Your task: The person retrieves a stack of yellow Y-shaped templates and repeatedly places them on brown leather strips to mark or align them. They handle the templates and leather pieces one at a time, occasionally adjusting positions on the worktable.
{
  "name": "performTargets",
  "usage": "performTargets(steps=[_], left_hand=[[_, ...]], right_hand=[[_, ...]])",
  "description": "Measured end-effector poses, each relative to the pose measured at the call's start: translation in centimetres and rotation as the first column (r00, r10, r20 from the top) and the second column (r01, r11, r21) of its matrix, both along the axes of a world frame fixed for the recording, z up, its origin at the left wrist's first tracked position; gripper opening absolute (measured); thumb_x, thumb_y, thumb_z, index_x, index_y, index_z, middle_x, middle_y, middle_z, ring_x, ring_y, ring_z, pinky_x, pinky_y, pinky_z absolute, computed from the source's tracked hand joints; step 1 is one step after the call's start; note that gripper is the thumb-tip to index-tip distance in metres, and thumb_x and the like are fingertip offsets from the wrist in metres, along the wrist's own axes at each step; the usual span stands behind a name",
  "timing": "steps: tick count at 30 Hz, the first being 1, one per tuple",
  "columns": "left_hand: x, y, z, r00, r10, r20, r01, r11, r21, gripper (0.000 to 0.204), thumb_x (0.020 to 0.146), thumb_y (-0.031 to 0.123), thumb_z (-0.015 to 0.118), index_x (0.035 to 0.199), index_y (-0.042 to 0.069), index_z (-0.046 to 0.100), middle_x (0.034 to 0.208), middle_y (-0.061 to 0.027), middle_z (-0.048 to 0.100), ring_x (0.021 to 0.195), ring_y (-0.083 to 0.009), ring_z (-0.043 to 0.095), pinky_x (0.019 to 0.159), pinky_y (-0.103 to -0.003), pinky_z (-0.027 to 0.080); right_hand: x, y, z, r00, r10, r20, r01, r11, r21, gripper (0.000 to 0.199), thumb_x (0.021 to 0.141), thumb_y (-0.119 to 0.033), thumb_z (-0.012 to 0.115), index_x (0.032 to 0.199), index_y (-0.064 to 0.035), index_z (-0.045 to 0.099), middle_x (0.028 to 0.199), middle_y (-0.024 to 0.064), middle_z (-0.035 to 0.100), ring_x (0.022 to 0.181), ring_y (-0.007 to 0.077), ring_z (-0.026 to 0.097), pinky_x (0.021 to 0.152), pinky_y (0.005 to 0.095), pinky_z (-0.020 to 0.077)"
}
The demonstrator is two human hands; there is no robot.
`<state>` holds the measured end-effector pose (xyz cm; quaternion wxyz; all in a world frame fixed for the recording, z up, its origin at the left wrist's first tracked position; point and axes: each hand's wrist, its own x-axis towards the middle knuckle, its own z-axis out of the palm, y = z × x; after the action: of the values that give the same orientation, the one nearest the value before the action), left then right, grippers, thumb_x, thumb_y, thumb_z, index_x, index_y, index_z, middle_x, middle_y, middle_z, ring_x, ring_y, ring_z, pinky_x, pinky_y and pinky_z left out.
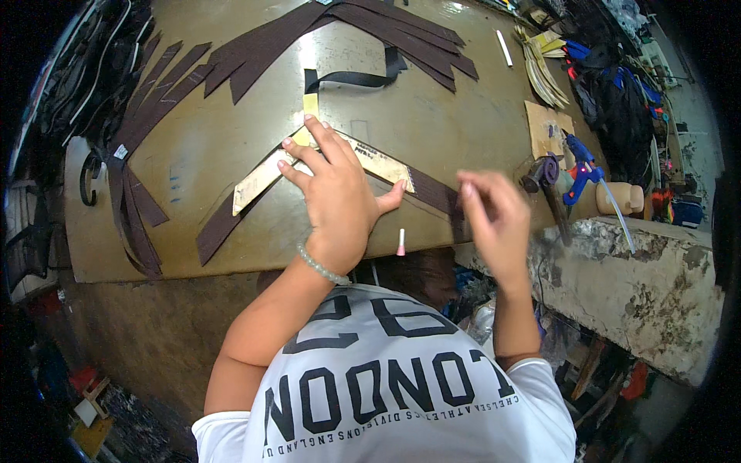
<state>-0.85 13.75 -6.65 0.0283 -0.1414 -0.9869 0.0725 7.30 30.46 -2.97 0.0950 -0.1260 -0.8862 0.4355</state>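
My left hand [336, 181] lies with fingers spread on a pale V-shaped template [378, 163], pressing it down. Beneath the template, a dark brown strip of material [434, 190] forms a matching V and sticks out past both ends. My right hand [498, 224], blurred, hovers by the right end of that strip, its fingers curled in and the thumb close to the index finger. Whatever may be between them is too smeared to make out. A short white-and-pink stick [401, 241] lies near the table's front edge, below my left thumb.
More brown strips lie fanned at the far side [401, 38] and left [154, 100] of the table [231, 143]. Beyond the template is a black strap [351, 79]. On the right are a blue glue gun [584, 170], a tape roll [547, 170] and pale curved templates [540, 69].
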Motion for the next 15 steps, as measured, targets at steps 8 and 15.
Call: performTargets(steps=[8, 15], left_hand=[[0.2, -0.1, -0.4, 0.999, -0.028, -0.034, 0.029, 1.0, 0.006, 0.113, 0.074, 0.077, 0.058, 0.136, -0.017, 0.043, 0.142, -0.0302, 0.04, 0.118, -0.0521, 0.049, 0.097, -0.059, 0.045], [0.0, -0.3, 0.0, 0.999, -0.032, -0.025, 0.033, 0.999, 0.026, 0.113, 0.072, 0.078, 0.059, 0.132, -0.016, 0.046, 0.142, -0.0287, 0.04, 0.117, -0.0497, 0.05, 0.095, -0.058, 0.046]], right_hand=[[3.5, -5.7, -3.0, 0.979, 0.194, -0.06, -0.166, 0.935, 0.313, 0.03, 0.076, -0.013, 0.082, 0.097, 0.001, 0.067, 0.089, 0.0099, 0.06, 0.077, 0.0229, 0.059, 0.064, 0.0331, 0.0493], [2.8, -5.2, -2.4, 0.924, 0.381, -0.02, -0.362, 0.892, 0.27, 0.014, 0.081, -0.006, 0.072, 0.092, -0.0005, 0.065, 0.09, 0.0114, 0.06, 0.084, 0.0303, 0.06, 0.074, 0.0382, 0.0507]])
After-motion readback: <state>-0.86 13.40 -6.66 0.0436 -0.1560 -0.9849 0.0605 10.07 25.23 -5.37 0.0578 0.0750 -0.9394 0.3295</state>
